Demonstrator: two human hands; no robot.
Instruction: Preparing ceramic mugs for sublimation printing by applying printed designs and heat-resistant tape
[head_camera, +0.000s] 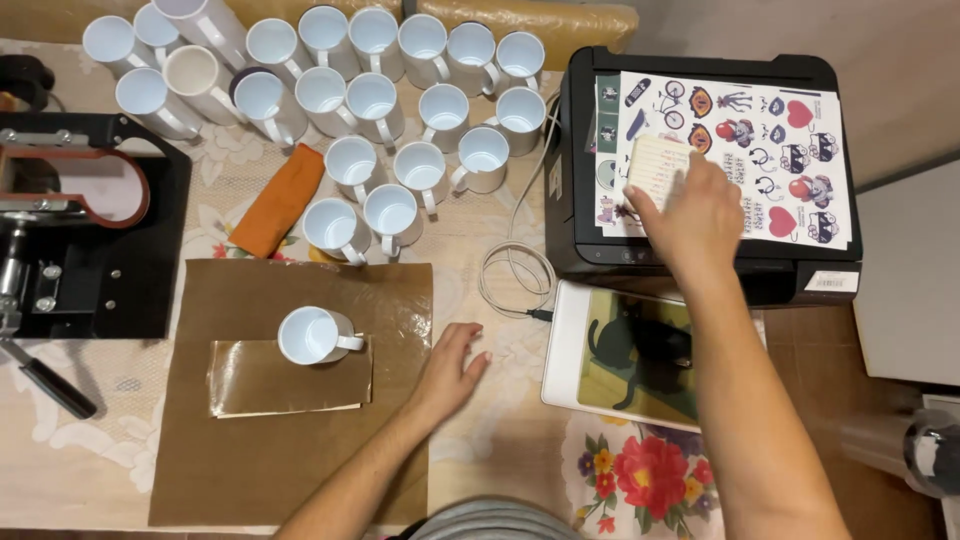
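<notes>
A small pale card (657, 165) is pinched between the fingers of the right hand (697, 215), which is extended over the printed sheet of coloured pictures (790, 160); the sheet is laid flat on top of the black printer (700, 265) at the far right, apparently so that its designs can be read at a glance. The left hand (450, 365) is rested palm down on the table, fingers loosely spread and holding nothing, at the right edge of the brown sheet (290, 450). On that sheet, left of the hand, a single white mug (312, 335) is stood upright on a smaller glossy brown sheet (290, 385), set apart from the cluster of white mugs (380, 100) grouped at the far side. A mug press (80, 220) is placed at the far left, a tablet (630, 355) near the printer.
</notes>
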